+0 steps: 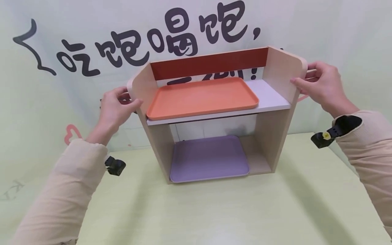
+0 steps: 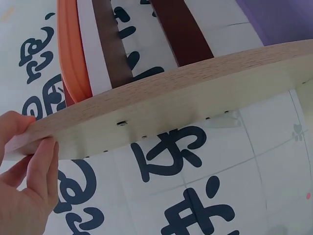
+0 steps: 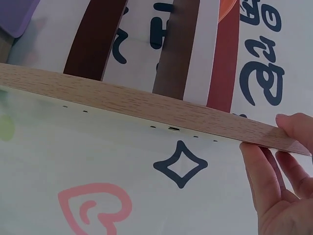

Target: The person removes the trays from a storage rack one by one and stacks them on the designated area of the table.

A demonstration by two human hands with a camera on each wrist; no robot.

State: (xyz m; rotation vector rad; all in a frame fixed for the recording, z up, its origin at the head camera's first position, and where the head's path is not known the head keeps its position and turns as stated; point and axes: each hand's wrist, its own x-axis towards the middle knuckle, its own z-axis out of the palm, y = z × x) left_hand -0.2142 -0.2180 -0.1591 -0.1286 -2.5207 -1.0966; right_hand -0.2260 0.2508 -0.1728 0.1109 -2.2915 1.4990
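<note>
A small two-tier wooden shelf (image 1: 265, 143) stands on the table in the head view, turned slightly askew. My left hand (image 1: 115, 106) grips the upper part of its left side panel, thumb on the inner side and fingers outside. On the opposite side my right hand (image 1: 325, 85) pinches the top of the right panel the same way. An orange tray (image 1: 202, 98) lies on the upper board, its left end near the left panel. Below it, a purple tray (image 1: 209, 159) rests on the bottom board. In the left wrist view, the left panel's edge (image 2: 161, 88) runs between thumb and fingers.
The pale yellow-green table (image 1: 214, 211) extends in front of the shelf. Behind it hangs a white wall covering (image 1: 92, 30) with large dark characters and pink hearts. A dark red strip (image 1: 211, 63) spans the shelf's top back.
</note>
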